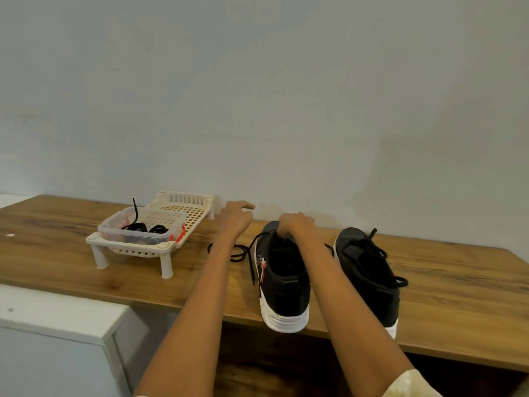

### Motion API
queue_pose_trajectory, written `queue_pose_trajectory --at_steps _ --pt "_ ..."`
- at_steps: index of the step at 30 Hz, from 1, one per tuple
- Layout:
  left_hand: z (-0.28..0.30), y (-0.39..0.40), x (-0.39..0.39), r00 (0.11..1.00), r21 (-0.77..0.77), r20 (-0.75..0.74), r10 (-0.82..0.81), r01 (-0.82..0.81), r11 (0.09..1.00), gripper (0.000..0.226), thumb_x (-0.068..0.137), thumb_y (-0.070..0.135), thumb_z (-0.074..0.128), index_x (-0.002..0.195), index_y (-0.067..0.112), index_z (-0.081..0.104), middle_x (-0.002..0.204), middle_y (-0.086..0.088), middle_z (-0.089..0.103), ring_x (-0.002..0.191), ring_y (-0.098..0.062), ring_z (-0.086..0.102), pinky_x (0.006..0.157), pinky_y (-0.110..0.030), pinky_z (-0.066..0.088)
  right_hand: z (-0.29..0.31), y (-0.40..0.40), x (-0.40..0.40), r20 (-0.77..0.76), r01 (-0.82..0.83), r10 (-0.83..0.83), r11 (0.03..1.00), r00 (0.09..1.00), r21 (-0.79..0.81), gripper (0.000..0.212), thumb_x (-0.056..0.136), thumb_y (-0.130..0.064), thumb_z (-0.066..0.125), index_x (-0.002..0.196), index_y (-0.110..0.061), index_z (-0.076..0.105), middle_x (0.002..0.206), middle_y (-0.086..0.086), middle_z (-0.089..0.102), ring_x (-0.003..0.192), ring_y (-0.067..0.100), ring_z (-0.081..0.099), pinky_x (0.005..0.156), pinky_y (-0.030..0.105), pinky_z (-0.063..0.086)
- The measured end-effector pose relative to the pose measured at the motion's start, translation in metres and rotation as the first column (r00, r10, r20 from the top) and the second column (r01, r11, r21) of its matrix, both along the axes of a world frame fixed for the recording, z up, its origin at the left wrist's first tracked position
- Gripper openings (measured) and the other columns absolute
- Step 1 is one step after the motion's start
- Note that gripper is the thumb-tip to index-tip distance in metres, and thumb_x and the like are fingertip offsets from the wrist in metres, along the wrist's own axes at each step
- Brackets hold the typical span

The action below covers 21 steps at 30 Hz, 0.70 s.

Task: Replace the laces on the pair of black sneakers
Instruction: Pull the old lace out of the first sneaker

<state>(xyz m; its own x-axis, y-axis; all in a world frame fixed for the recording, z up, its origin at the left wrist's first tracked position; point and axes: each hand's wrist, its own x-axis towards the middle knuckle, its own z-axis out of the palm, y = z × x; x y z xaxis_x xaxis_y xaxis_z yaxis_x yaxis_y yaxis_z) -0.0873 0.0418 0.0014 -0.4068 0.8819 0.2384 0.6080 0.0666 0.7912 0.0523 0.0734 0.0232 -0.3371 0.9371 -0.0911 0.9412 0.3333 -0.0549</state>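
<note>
Head view: right grip (pixel 296 224) pinches left sneaker (pixel 283 282) lace (pixel 240 253); left grip (pixel 236 216) relaxed, apart; rack (pixel 154 224) beside

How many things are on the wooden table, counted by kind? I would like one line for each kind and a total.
Black sneakers: 2
White plastic rack: 1
Clear plastic box: 1
Loose black lace on the table: 1
Total: 5
</note>
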Motion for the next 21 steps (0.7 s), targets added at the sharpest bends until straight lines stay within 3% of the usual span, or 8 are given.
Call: queue_pose_trajectory --at_steps 3,6,8,11,14,16,18,21 --pt "0.006 -0.003 0.010 0.991 0.012 -0.014 -0.132 0.132 0.991 0.031 0.089 0.004 0.048 0.110 0.014 0.069 0.130 -0.004 0.058 0.125 -0.019 0.049 0.100 -0.032 0.038 0.003 0.007 0.000 -0.114 0.066 -0.052 0.990 0.992 0.124 0.019 0.091 -0.025 0.056 0.102 -0.010 0.060 0.110 0.008 0.063 0.104 0.028 0.057 0.086 0.037 0.044" --pt "0.007 -0.001 0.018 0.969 -0.055 -0.016 -0.247 0.246 0.968 0.027 0.095 0.012 0.050 0.116 0.008 0.067 0.127 -0.007 0.061 0.122 -0.020 0.052 0.100 -0.030 0.037 0.012 0.013 0.005 -0.425 0.120 -0.021 0.971 0.905 0.208 0.020 0.086 -0.032 0.065 0.101 -0.021 0.074 0.099 0.001 0.070 0.095 0.023 0.063 0.076 0.031 0.050" --pt "0.006 0.001 0.022 0.958 -0.100 0.009 -0.288 0.288 0.953 0.029 0.096 0.018 0.050 0.119 0.005 0.065 0.126 -0.010 0.061 0.119 -0.022 0.054 0.095 -0.028 0.038 0.022 0.010 0.007 -0.678 0.134 0.071 0.960 0.732 0.246 0.018 0.088 -0.030 0.065 0.099 -0.020 0.075 0.102 0.000 0.071 0.095 0.018 0.063 0.072 0.027 0.046" --pt "0.004 0.003 0.030 0.952 -0.107 0.053 -0.303 0.307 0.946 0.033 0.096 0.025 0.053 0.118 0.003 0.064 0.119 -0.012 0.063 0.111 -0.022 0.056 0.088 -0.027 0.040 0.043 0.002 0.006 -0.923 0.134 0.163 0.966 0.348 0.221 0.018 0.088 -0.024 0.065 0.101 -0.014 0.074 0.098 0.002 0.072 0.090 0.014 0.062 0.078 0.027 0.047" --pt "0.007 0.005 0.034 0.952 -0.075 0.079 -0.296 0.301 0.951 0.032 0.095 0.027 0.055 0.116 0.005 0.066 0.101 -0.010 0.064 0.100 -0.019 0.057 0.086 -0.027 0.040 0.059 -0.002 0.009 -0.990 0.081 0.143 0.986 0.010 0.143 0.014 0.088 -0.018 0.066 0.098 -0.012 0.073 0.078 -0.003 0.068 0.073 0.011 0.061 0.079 0.029 0.053" --pt "0.011 0.002 0.039 0.944 -0.051 0.114 -0.311 0.318 0.947 0.034 0.096 0.027 0.053 0.119 0.006 0.065 0.106 -0.010 0.063 0.107 -0.020 0.056 0.091 -0.029 0.040 0.064 -0.003 0.013 -0.986 -0.016 0.121 0.992 -0.115 0.124 0.015 0.089 -0.015 0.066 0.102 -0.009 0.071 0.076 -0.003 0.067 0.069 0.010 0.060 0.076 0.024 0.055" --pt "0.014 -0.002 0.045 0.929 -0.023 0.165 -0.331 0.339 0.940 0.038 0.097 0.026 0.051 0.126 0.003 0.059 0.129 -0.019 0.057 0.123 -0.028 0.051 0.101 -0.033 0.038 0.064 -0.004 0.014 -0.981 -0.097 0.112 0.987 -0.159 0.129 0.020 0.090 -0.013 0.064 0.108 -0.004 0.069 0.080 0.000 0.067 0.072 0.011 0.061 0.077 0.023 0.055" --pt "0.014 -0.008 0.054 0.904 -0.014 0.204 -0.376 0.386 0.922 0.034 0.099 0.023 0.049 0.126 0.005 0.060 0.133 -0.025 0.051 0.126 -0.036 0.046 0.104 -0.036 0.037 0.058 -0.005 0.012 -0.982 -0.135 0.116 0.981 -0.152 0.137 0.024 0.092 -0.011 0.061 0.113 -0.001 0.067 0.084 0.002 0.067 0.077 0.012 0.063 0.081 0.024 0.054"
